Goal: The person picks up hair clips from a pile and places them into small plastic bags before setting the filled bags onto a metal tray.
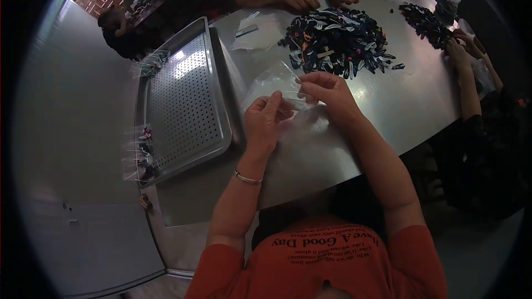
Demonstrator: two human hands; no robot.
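Between my hands, over the metal table, is a clear plastic bag [305, 112]. My left hand [266, 119] pinches its left side between thumb and fingers. The bag's upper right edge is held by my right hand [330, 95], thumb and fingertips together. Whether anything lies inside the bag I cannot tell. Just beyond my hands is a large pile of small dark hair clips [338, 41], with some white and orange pieces in it. More clear bags [257, 32] lie flat to the left of the pile, with a small silvery strip on them.
A perforated metal tray [185, 97] stands at the left, small filled bags [143, 155] hanging over its outer edge. Across the metal table [221, 194] a co-worker's hands [302, 0] work by the pile. Another person's hands [460, 50] reach a second dark pile [424, 25] at the right.
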